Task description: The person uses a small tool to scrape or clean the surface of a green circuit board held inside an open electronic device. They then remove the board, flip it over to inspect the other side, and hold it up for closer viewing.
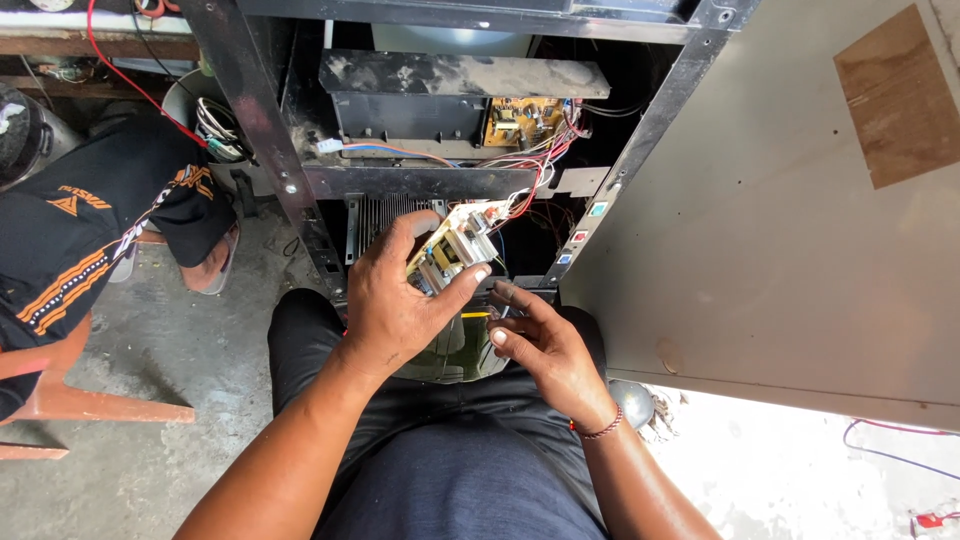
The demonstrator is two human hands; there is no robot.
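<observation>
A repair workshop, by the look of it. An appliance cabinet (640, 140) stands opened with its panel off, showing circuit boards (520, 120), loose wires (545, 160) and a metal grille (385, 215). The floor (170, 340) is bare stained concrete. A cluttered shelf (90, 45) carries cables, and another person (70, 240) sits nearby.

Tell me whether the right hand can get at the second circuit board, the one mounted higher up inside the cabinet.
Probably yes: the right hand is free, and the upper circuit board faces the open cabinet front, with only loose wires beside it.
</observation>
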